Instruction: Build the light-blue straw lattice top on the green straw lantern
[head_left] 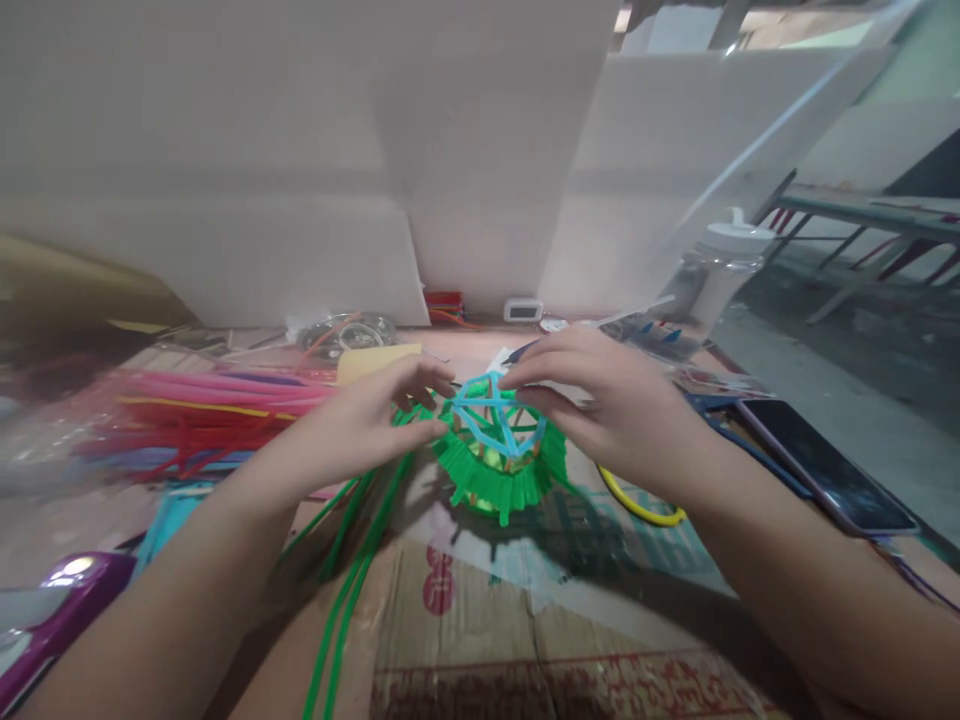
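Note:
A round craft piece, with a light blue strip frame [491,405] on top and a pleated green skirt [504,490] below, stands at the middle of the work surface. My left hand [375,415] is at its left edge, fingers apart and curved, with nothing seen in them. At the upper right of the blue frame, my right hand [600,385] has its fingertips on a blue strip, thumb and forefinger close together. Long green strips [360,560] run from beside the piece down toward the front edge of the view.
Pink and red bundles [217,400] lie left, above a purple tool [82,610]. A phone [829,465] and yellow ring [641,508] lie right, with a clear bottle [716,280] behind. Cardboard [465,620] covers the front. A white timer [523,310] stands at the back.

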